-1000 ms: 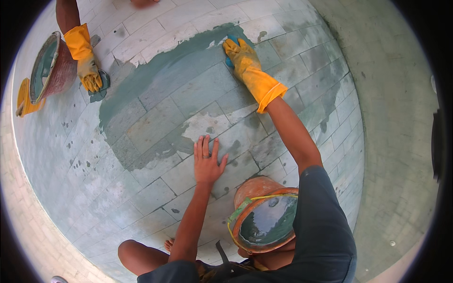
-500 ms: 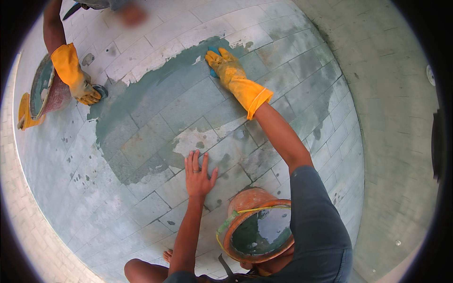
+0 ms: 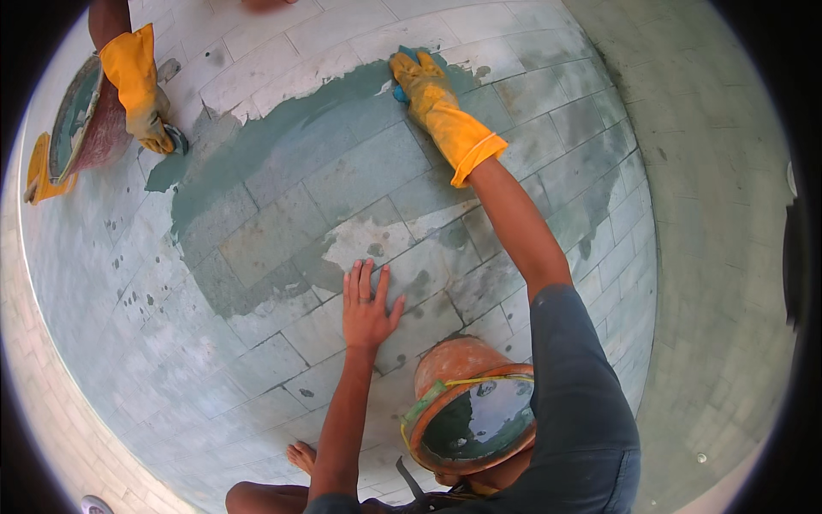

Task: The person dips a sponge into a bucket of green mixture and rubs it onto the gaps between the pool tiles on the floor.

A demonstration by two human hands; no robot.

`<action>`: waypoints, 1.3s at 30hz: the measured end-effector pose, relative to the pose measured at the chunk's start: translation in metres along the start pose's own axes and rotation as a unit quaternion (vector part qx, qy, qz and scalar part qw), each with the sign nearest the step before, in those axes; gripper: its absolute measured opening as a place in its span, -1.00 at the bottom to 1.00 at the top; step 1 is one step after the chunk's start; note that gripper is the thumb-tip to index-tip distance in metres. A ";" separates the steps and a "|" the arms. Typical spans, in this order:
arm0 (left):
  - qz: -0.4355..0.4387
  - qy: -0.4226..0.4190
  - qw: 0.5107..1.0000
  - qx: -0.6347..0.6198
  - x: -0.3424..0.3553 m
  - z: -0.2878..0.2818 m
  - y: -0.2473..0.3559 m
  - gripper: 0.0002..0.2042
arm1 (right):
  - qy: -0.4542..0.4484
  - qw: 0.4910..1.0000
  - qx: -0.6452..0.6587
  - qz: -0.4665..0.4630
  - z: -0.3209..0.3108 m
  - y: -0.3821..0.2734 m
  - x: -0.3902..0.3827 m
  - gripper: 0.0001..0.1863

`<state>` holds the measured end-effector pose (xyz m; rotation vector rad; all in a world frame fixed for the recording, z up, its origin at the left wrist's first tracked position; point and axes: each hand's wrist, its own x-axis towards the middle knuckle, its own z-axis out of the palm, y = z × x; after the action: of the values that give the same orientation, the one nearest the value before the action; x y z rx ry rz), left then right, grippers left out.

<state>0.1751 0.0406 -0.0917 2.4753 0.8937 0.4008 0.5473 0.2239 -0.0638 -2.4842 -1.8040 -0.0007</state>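
Note:
My left hand [image 3: 368,317] is bare and lies flat on the pale tiles, fingers stretched out. It rests just below a light, uncoated patch beside the wet green-grey paste [image 3: 282,141]. My right hand [image 3: 425,86] wears an orange-yellow rubber glove and reaches far forward. Under its fingers is a blue pad [image 3: 401,94], pressed on the tiles at the paste's upper edge; the glove hides most of it. Close to my body, left of my right arm, a tilted orange bucket [image 3: 458,355] holds dark green, wet slurry [image 3: 471,420].
At the upper left, a co-worker's gloved hand [image 3: 145,111] presses a dark pad [image 3: 177,140] at the paste's left end. Beside it stands a reddish bucket [image 3: 103,141] with a yellow object [image 3: 43,171] next to it. A greyer tiled surface [image 3: 702,257] borders the right side.
My right hand has slid slightly forward and right with the blue pad. The co-worker's hand has moved a little up and left. My left hand stays flat on the tiles.

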 end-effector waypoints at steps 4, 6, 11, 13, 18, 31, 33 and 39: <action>0.004 -0.004 1.000 0.001 0.004 -0.001 0.000 -0.36 | 0.001 0.989 -0.020 0.150 -0.014 0.036 0.022 -0.37; -0.008 -0.004 1.000 0.009 0.000 -0.004 -0.003 -0.36 | 0.005 0.987 0.008 0.163 -0.007 0.015 0.004 -0.35; -0.005 -0.009 1.000 0.010 -0.002 -0.002 -0.004 -0.36 | -0.035 0.998 0.047 -0.034 0.010 -0.050 -0.046 -0.22; -0.004 -0.001 1.000 0.003 0.001 -0.002 -0.002 -0.37 | -0.048 0.992 0.080 -0.084 0.000 -0.054 -0.040 -0.26; 0.000 0.000 1.000 0.023 -0.001 -0.004 -0.003 -0.36 | 0.220 0.922 0.318 0.008 -0.011 0.047 -0.041 -0.19; -0.013 -0.015 0.999 0.043 -0.006 -0.009 -0.009 -0.36 | 0.103 0.902 0.398 -0.130 0.005 -0.042 -0.060 -0.34; -0.003 -0.013 1.000 0.028 0.003 -0.004 -0.003 -0.35 | 0.234 0.879 0.407 -0.079 0.005 0.004 -0.036 -0.35; 0.007 -0.014 1.000 0.002 0.006 0.000 0.006 -0.34 | 0.277 0.934 0.227 0.001 0.016 0.062 0.017 -0.40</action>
<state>0.1830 0.0402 -0.0878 2.4854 0.8666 0.3678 0.6111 0.2215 -0.0824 -1.9103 -1.3731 -0.2323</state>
